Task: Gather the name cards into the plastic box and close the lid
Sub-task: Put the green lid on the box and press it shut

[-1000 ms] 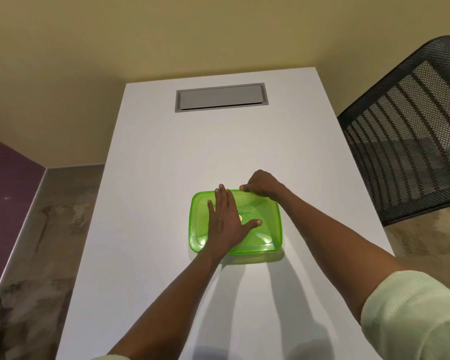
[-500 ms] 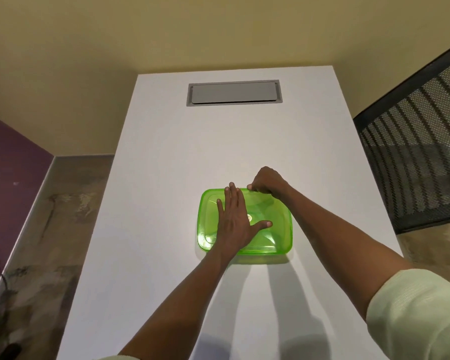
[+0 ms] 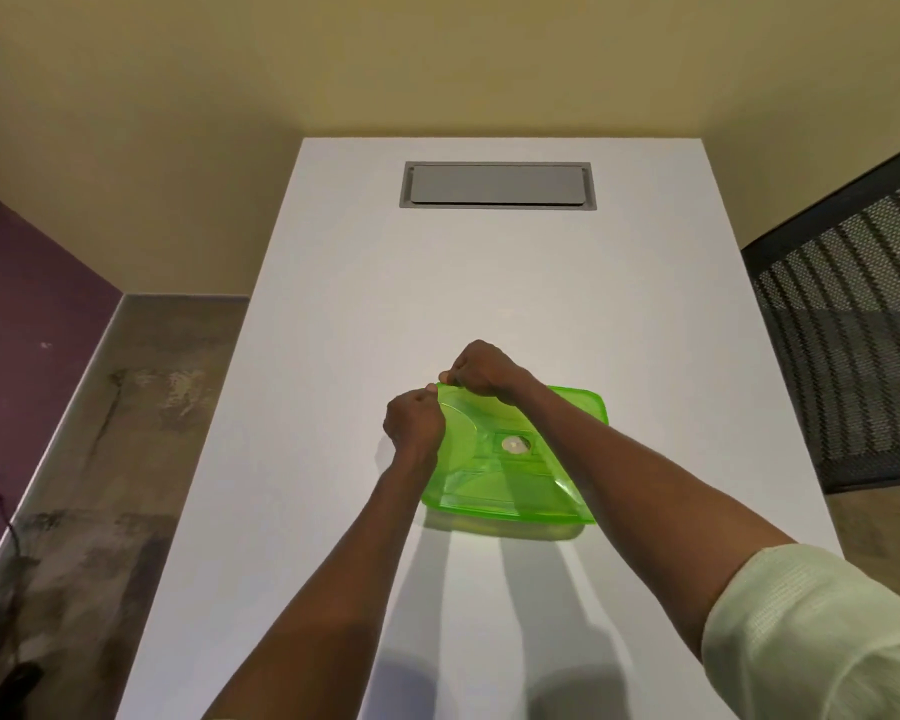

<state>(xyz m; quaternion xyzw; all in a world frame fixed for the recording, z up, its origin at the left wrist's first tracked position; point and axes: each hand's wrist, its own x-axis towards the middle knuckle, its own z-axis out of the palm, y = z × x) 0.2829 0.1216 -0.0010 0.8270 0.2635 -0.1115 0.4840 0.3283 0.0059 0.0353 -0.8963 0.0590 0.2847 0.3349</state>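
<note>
A translucent green plastic box [image 3: 557,522] sits on the white table [image 3: 333,304], with its green lid [image 3: 500,459] on top. The lid's far-left corner is raised. My left hand [image 3: 414,423] is closed at the lid's left edge near that corner. My right hand [image 3: 481,368] pinches the raised corner from the far side, its forearm crossing over the lid. A pale round spot [image 3: 513,445] shows at the lid's middle. No name cards are visible on the table; the box's inside is hard to make out.
A grey rectangular cable hatch [image 3: 497,184] is set into the table's far end. A black mesh chair [image 3: 853,345] stands to the right. The table's left edge drops to a concrete floor [image 3: 100,433] and a purple wall.
My left hand has left the lid's top, where it lay flat, and closed at the left edge. My right hand shifted to the far-left corner, which now lifts.
</note>
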